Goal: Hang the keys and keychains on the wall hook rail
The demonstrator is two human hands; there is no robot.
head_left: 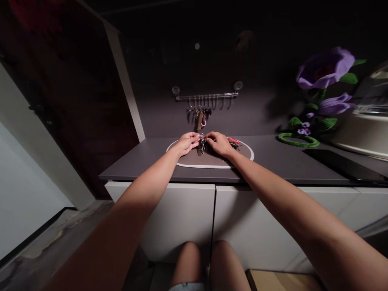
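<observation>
Over an oval mat (209, 161) with a white rim, my left hand (188, 142) pinches a bunch of keys (201, 145) on a metal ring. From the other side my right hand (218, 142) meets the same ring, its fingers bent in close. The keys dangle between the two hands. More keys and a red item (233, 141) lie on the mat, partly hidden behind my right hand. On the wall above, a clear hook rail (207, 96) carries several key rings (198, 110), with a brown tag and a pink clip hanging from them.
The grey counter (130, 161) has white cabinet doors (182, 210) below its front edge. To the right stand purple artificial flowers (325, 72), a black flat panel (345, 163) and a pale rounded appliance (363, 129). A dark door (60, 89) is at the left.
</observation>
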